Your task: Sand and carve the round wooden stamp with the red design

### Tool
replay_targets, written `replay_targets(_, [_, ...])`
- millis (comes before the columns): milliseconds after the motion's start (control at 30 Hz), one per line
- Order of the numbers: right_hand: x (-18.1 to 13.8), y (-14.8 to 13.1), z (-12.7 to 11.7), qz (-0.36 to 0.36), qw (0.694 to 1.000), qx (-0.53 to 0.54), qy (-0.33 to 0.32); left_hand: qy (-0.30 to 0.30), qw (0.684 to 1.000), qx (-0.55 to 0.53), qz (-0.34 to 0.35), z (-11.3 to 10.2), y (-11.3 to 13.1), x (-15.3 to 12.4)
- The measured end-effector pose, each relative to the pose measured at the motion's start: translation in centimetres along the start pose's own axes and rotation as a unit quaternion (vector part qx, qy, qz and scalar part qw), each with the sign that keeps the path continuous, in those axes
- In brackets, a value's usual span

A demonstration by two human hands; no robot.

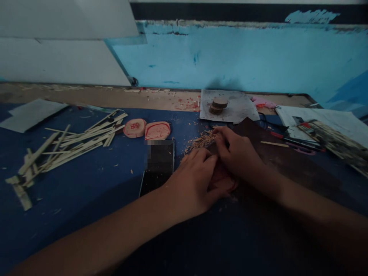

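Note:
In the middle of the head view, a flat reddish piece (222,179) lies under and between my two hands, partly hidden. My left hand (195,174) is closed on its left side, the thumb along its near edge and the fingers curled over. My right hand (240,153) is bent over its far side, fingertips pressed together beside a pile of short chopped stick bits (201,141). What those fingertips hold, if anything, is too small to make out. Beneath my right hand spreads a dark brown sheet (281,165).
A phone (159,163) lies left of my left hand. Beyond it are two red-marked wooden pieces (134,128), with a heap of thin wooden strips (77,143) farther left. Two stacked round slices (219,104) sit on white paper (244,109). Purple-handled scissors (301,148) lie right.

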State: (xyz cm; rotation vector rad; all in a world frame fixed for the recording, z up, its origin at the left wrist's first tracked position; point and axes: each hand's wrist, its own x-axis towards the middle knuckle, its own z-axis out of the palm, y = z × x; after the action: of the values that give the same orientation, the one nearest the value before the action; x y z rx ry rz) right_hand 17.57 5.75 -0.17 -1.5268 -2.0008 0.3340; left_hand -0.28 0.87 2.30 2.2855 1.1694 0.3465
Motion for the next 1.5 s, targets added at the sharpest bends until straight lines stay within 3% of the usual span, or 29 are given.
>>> replay_targets(300, [0.5, 1.0, 0.6, 0.022, 0.999, 0.042, -0.014, -0.005, 1.0, -0.005, -0.008, 0.2, -0.2, 0.3])
replay_targets(600, [0.5, 1.1, 0.4, 0.054, 0.994, 0.092, 0.022, 0.001, 1.0, -0.002, -0.002, 0.4, -0.1, 0.0])
replay_targets(833, [-0.1, 0.1, -0.2, 0.01, 0.993, 0.093, 0.066, 0.088, 0.994, -0.046, 0.036, 0.6, -0.1, 0.2])
replay_targets(1067, [-0.3, 0.2, -0.4, 0.01, 0.993, 0.103, 0.057, 0.01, 0.994, -0.023, 0.102, 1.3, 0.1, 0.9])
replay_targets(1300, [-0.1, 0.2, -0.7, -0.04, 0.993, 0.062, 0.089, -0.016, 0.997, 0.014, 0.075, 1.6, 0.7, 1.1])
replay_targets(1500, [-0.5, 0.1, -0.7, -0.053, 0.994, 0.048, 0.086, 0.014, 0.993, -0.103, 0.058, -0.3, 0.6, 0.5])
